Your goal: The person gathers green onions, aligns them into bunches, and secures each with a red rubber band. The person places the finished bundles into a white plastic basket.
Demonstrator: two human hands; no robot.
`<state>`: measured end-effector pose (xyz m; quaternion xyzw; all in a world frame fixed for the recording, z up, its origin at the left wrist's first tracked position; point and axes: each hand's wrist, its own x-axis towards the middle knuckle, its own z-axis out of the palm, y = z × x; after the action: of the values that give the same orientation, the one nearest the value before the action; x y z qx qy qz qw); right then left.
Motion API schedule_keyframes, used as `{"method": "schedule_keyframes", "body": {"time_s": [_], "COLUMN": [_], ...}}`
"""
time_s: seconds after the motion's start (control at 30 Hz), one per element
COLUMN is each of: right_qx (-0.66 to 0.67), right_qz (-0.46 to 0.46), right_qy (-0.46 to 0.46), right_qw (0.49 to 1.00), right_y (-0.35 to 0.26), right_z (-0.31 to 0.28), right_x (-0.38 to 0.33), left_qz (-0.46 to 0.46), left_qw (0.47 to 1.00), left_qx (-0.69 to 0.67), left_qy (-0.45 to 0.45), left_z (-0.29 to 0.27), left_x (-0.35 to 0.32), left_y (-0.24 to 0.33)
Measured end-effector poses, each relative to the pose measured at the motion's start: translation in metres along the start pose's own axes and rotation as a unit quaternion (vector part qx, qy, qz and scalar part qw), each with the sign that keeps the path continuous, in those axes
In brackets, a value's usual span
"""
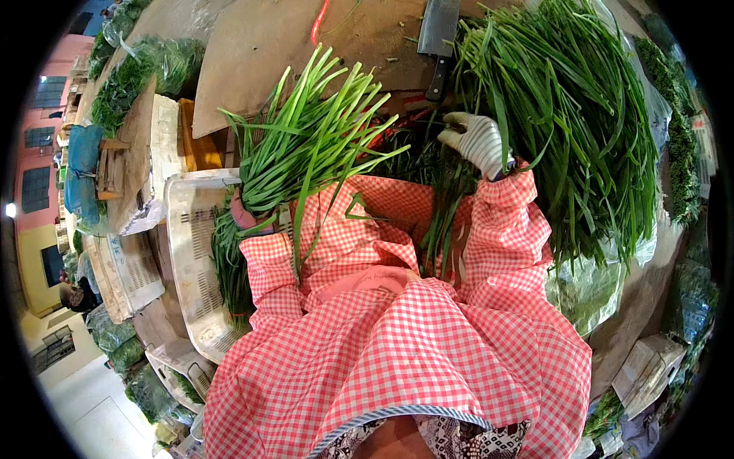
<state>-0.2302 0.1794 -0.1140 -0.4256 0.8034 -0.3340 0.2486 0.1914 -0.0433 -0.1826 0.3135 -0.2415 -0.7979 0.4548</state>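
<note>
While the left hand (pixel 246 214) was wrapped around the green bunch (pixel 302 153) left of centre in the frame, the bunch's long axis pointed to the upper right. The gloved right hand (pixel 476 143) was partly curled; whether it gripped anything could not be determined. At upper right, the leaf heap (pixel 577 130) lay just beside this hand, the nearer one.

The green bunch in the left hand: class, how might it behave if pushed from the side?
The green bunch would probably spring a little, since many pale stalk ends stick out fairly straight. Some strands seem floppier, as a few bend and droop. Single stalks might slip loose, because the tips fan apart above the left hand.
</note>
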Motion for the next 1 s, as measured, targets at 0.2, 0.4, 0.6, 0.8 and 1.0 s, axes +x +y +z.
{"method": "schedule_keyframes", "body": {"time_s": [0.2,0.4,0.6,0.8,1.0], "right_qx": [0.049,0.251,0.313,0.264,-0.082], "right_qz": [0.011,0.009,0.107,0.036,-0.109], "right_qy": [-0.013,-0.135,-0.057,0.021,-0.082], "right_qw": [0.999,0.959,0.942,0.964,0.987], "right_y": [-0.019,-0.04,-0.037,-0.046,-0.083], "right_z": [0.02,0.041,0.036,0.005,0.057], "right_x": [0.001,-0.005,-0.022,-0.013,0.024], "left_qz": [0.051,0.045,0.04,0.066,0.092], "left_qw": [0.994,0.998,0.999,0.997,0.993], "left_qx": [0.074,0.041,-0.001,0.001,-0.038], "left_qy": [0.058,0.004,0.02,0.036,0.07], "left_z": [0.014,0.009,-0.011,0.003,0.018], "left_x": [-0.002,-0.007,-0.003,-0.003,-0.01], "left_y": [-0.006,-0.008,-0.009,-0.015,-0.014]}}
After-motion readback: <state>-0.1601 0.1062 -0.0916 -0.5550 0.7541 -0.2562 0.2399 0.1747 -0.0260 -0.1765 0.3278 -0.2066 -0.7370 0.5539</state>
